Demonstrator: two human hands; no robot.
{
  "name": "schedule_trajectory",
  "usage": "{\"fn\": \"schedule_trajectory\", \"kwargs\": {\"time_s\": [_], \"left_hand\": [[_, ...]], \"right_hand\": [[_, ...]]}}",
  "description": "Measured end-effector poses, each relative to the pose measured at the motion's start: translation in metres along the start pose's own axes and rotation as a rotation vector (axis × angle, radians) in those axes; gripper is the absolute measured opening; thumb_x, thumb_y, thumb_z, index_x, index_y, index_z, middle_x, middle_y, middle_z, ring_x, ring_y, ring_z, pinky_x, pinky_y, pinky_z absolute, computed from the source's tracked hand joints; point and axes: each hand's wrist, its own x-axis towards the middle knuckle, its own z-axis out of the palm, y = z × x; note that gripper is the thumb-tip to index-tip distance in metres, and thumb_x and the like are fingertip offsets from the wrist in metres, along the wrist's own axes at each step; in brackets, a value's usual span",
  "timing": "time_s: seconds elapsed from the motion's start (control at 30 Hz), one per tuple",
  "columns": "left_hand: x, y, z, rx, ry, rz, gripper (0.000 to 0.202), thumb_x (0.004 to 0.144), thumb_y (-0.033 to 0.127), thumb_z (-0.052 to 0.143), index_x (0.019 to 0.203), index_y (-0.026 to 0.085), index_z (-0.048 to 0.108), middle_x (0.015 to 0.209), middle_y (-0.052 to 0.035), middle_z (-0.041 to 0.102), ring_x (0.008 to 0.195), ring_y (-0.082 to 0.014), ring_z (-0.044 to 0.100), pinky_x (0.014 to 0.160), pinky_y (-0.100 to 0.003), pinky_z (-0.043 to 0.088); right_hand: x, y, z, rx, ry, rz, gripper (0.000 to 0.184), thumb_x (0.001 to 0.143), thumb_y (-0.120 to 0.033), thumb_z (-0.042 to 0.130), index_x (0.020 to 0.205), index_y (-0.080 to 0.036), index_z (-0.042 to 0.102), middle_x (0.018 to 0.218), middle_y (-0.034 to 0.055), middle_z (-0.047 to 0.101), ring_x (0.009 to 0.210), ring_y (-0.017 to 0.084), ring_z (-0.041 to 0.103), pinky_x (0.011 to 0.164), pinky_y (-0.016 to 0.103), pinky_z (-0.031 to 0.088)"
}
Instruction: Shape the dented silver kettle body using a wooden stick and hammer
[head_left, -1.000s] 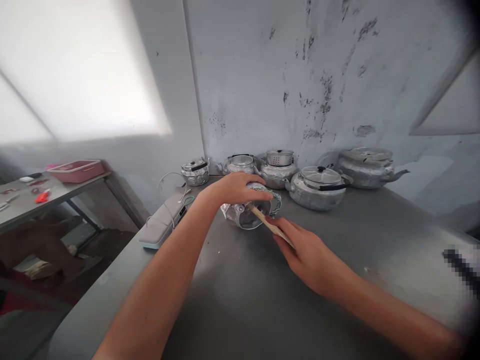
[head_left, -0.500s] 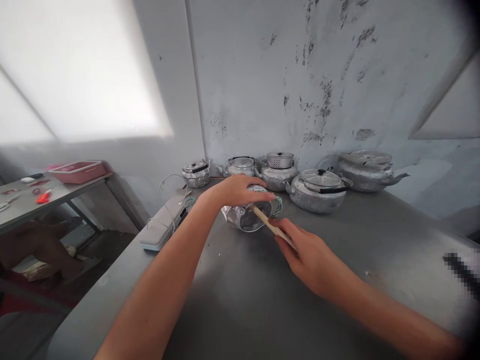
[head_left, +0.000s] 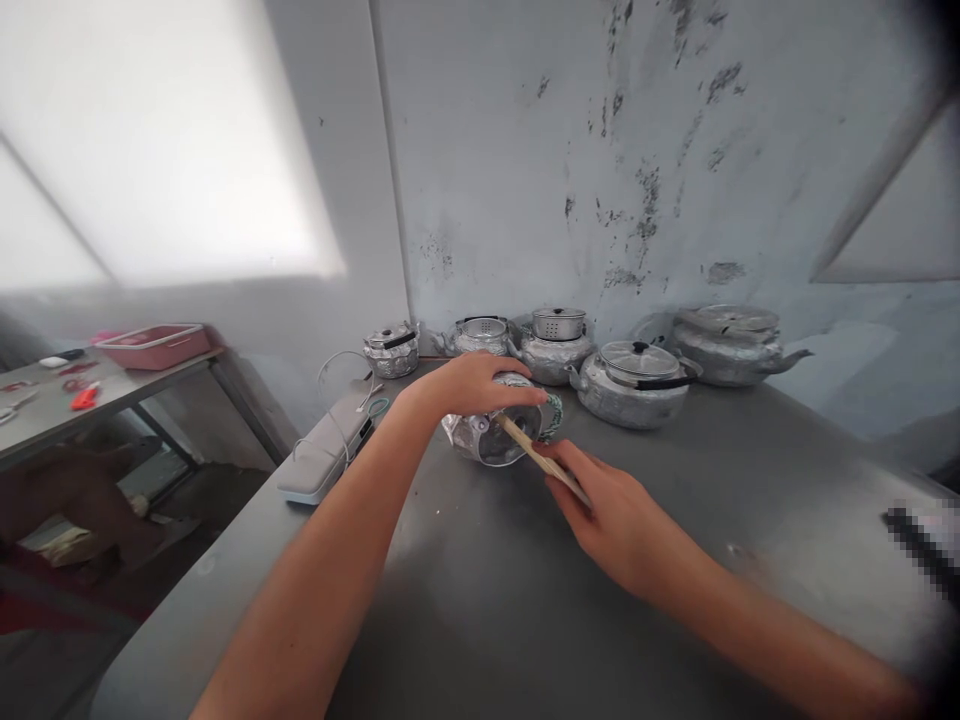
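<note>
A silver metal kettle lies tilted on its side on the grey table, its round mouth turned towards me. A handle wrapped in green and white cord shows at its right. My left hand is closed over the kettle's upper side with the thumb near the rim. In my right hand is a pale wooden stick, gripped between thumb and fingers. Its far end reaches the kettle's mouth, just under my left hand. Whether that end carries bristles or a blade cannot be made out.
Behind stand several metal kettles: a small lidded one, one with a strainer top, a wide lidded one and a large one. A grey case with a white cable lies left. A pink basket sits on another table.
The wooden stick has shifted slightly left at the kettle's mouth, and my right hand has moved slightly up and left with it. My left hand keeps its hold on the kettle.
</note>
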Motion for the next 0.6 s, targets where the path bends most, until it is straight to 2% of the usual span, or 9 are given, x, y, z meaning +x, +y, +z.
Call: {"fn": "schedule_trajectory", "kwargs": {"time_s": [0.1,0.23,0.6], "left_hand": [[-0.0003,-0.0005,0.0002,-0.008,0.007,-0.008,0.072,0.085,0.08,0.051,0.135,0.03,0.065,0.143,-0.0012,0.062,0.13,-0.0303,0.055,0.105,-0.035,0.046],[0.0001,-0.001,0.0009,-0.007,0.007,-0.003,0.073,0.085,0.08,0.05,0.135,0.029,0.065,0.143,-0.0012,0.062,0.13,-0.0304,0.056,0.105,-0.035,0.045],[-0.0005,-0.0013,0.0006,-0.014,0.012,0.005,0.071,0.086,0.08,0.05,0.134,0.03,0.065,0.141,-0.0006,0.063,0.129,-0.0291,0.056,0.107,-0.034,0.044]], "right_hand": [[0.0009,0.0005,0.0001,-0.022,-0.045,0.033,0.028,0.098,-0.027,0.042,0.123,-0.028,0.055,0.105,0.0045,0.072,0.086,0.022,0.067,0.074,0.034,0.048],[0.0019,0.0017,0.0011,0.011,-0.004,-0.003,0.028,0.098,-0.026,0.042,0.123,-0.028,0.055,0.111,0.0055,0.071,0.09,0.021,0.067,0.077,0.034,0.048],[0.0024,-0.0023,-0.001,0.005,-0.047,0.06,0.031,0.097,-0.027,0.043,0.125,-0.028,0.056,0.104,0.0053,0.071,0.087,0.023,0.066,0.076,0.034,0.047]]}}
